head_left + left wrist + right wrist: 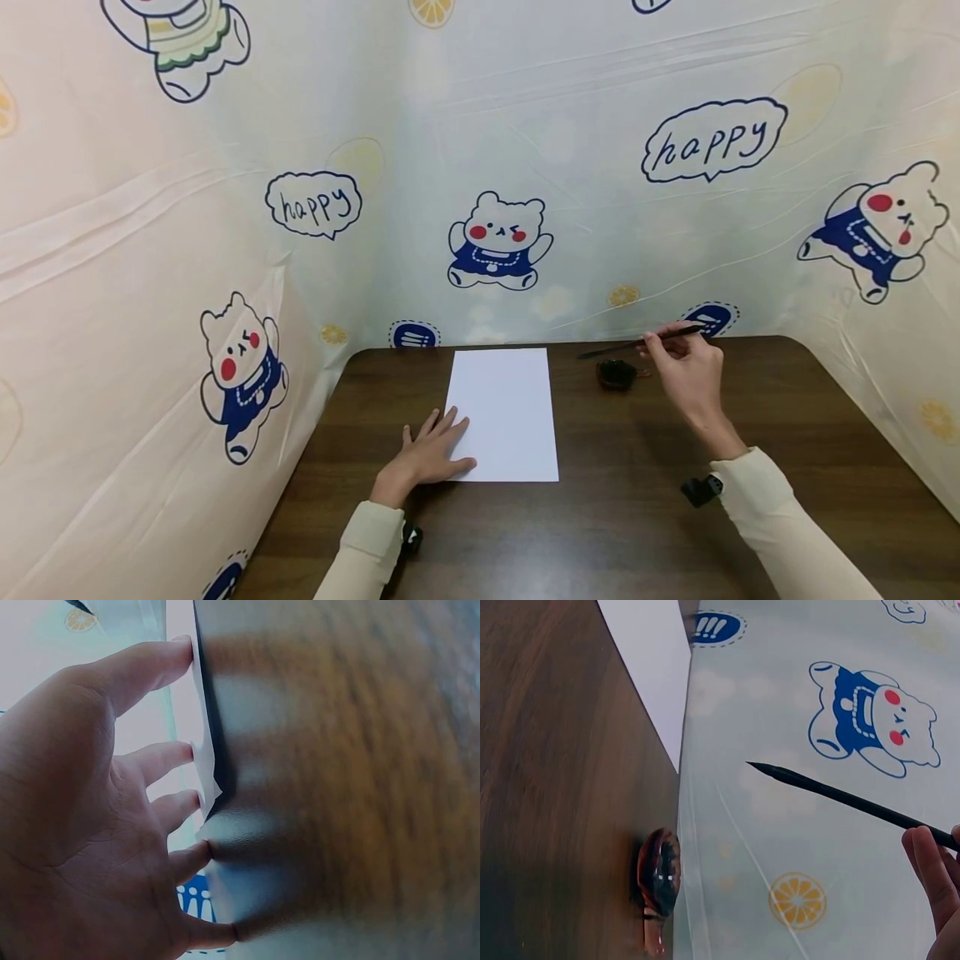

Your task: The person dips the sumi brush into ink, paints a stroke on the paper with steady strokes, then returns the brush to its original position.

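Observation:
A blank white sheet of paper (506,417) lies on the brown table. My left hand (431,450) rests on its left edge with fingers spread; in the left wrist view, the thumb and some fingertips touch the sheet (184,697), while the others reach the table. To the right, my right hand (690,375) pinches a slim black brush (832,793). Its dark pointed tip is raised and aims left, touching nothing in the right wrist view. Just below the brush sits a small dark, glossy dish (617,375) with a short reddish handle; its contents cannot be made out.
A pale patterned curtain (495,125) with printed bears and words hangs along the back and both sides of the table (525,542). The dish stands near the table's back edge, right of the paper. Each sleeve cuff has a small black device near it.

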### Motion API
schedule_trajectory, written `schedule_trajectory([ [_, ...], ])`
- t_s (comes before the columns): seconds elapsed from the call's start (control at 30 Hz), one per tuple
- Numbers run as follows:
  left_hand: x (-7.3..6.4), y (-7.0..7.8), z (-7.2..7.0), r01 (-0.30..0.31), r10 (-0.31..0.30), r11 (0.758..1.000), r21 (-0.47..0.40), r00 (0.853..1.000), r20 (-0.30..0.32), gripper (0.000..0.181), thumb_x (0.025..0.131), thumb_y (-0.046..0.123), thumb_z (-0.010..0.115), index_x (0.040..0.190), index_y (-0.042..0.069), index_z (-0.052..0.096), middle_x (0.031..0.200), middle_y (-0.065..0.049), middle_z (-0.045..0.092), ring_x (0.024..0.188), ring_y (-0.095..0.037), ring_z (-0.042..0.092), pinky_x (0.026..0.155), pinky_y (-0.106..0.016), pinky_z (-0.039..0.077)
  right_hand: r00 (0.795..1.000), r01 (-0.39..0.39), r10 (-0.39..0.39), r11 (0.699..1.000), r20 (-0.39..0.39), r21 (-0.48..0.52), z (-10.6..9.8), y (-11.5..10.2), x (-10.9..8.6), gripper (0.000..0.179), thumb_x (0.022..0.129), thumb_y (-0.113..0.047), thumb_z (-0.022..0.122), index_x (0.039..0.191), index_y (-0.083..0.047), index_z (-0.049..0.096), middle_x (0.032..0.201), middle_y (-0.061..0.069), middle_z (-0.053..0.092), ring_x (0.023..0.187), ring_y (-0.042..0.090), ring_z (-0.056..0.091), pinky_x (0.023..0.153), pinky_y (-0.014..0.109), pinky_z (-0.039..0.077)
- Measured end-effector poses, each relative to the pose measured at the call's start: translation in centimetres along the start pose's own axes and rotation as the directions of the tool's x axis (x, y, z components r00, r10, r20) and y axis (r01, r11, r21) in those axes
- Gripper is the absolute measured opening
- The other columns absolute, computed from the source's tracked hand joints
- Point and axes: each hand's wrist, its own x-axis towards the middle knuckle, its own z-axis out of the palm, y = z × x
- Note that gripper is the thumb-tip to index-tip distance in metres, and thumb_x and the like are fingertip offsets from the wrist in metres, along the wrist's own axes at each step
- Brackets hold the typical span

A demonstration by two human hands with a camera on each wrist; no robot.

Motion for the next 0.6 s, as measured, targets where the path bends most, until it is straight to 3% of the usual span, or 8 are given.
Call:
schedule_trajectory([
  [0.17,0.1,-0.7,0.5,-0.033,0.033,0.999,-0.026,0.999,-0.022,0.086,0.099,0.066,0.061,0.168,0.021,0.036,0.179,-0.012,0.019,0.165,-0.046,0.009,0.116,-0.089,-0.001,1.0,0.0,0.0,1.0,0.0,0.006,1.1,-1.3,0.0,0.006,0.096,0.005,0.074,0.1,0.008,0.071,0.085,0.026,0.078,0.072,-0.014,0.067,0.063,0.003,0.05],
  [0.4,0.1,-0.2,0.1,0.002,-0.003,1.0,0.013,1.0,0.002,0.084,0.099,0.06,0.065,0.168,0.022,0.035,0.18,-0.009,0.017,0.167,-0.043,0.008,0.12,-0.086,0.0,0.998,-0.044,0.039,0.994,0.045,0.103,2.1,-4.6,-0.1,0.006,0.097,0.008,0.07,0.098,0.014,0.069,0.088,0.034,0.075,0.072,-0.008,0.071,0.067,0.006,0.055],
  [0.6,0.1,-0.3,0.2,-0.006,0.006,1.0,-0.002,1.0,-0.002,0.084,0.099,0.057,0.066,0.167,0.019,0.037,0.18,-0.012,0.019,0.166,-0.045,0.009,0.118,-0.087,0.001,0.998,-0.042,0.035,0.993,0.061,0.107,3.1,-5.2,-0.2,0.006,0.097,0.008,0.071,0.098,0.014,0.069,0.086,0.031,0.077,0.07,0.005,0.076,0.067,0.007,0.055],
])
